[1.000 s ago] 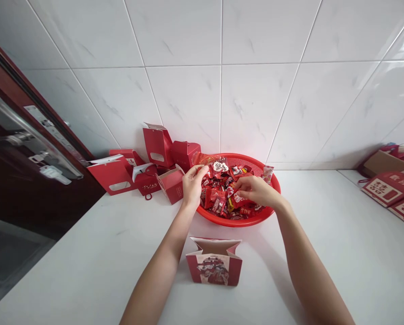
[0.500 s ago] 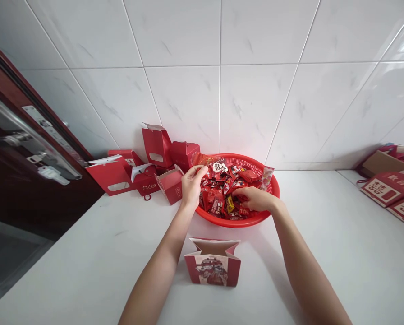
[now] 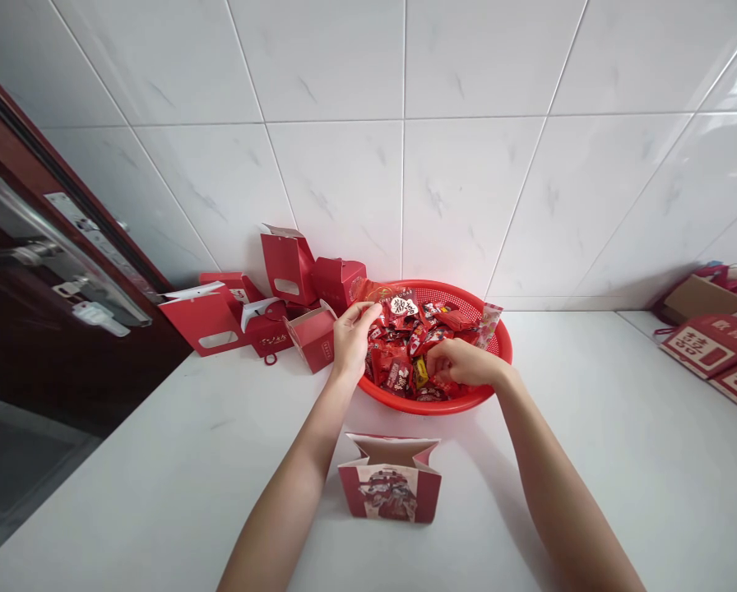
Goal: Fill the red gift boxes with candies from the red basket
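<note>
A red plastic basket holds a heap of small wrapped candies, mostly red, one of them yellow. Over its left side, my left hand pinches a red candy packet with a white label between thumb and fingers. My right hand reaches in from the right with its fingers curled down among the candies. What those fingertips hold, if anything, is hidden. Between my forearms, in front of the basket, stands a red paper gift box with its top open and a printed picture on the front.
Several red gift boxes stand against the tiled wall left of the basket. More red boxes and an open carton lie at the right edge. A dark door with a metal handle borders the white counter on the left.
My right hand's fingers have curled in more and drawn slightly up among the candies. My left hand stays almost in place, and the packet's label has tilted a little. The view has shifted slightly.
</note>
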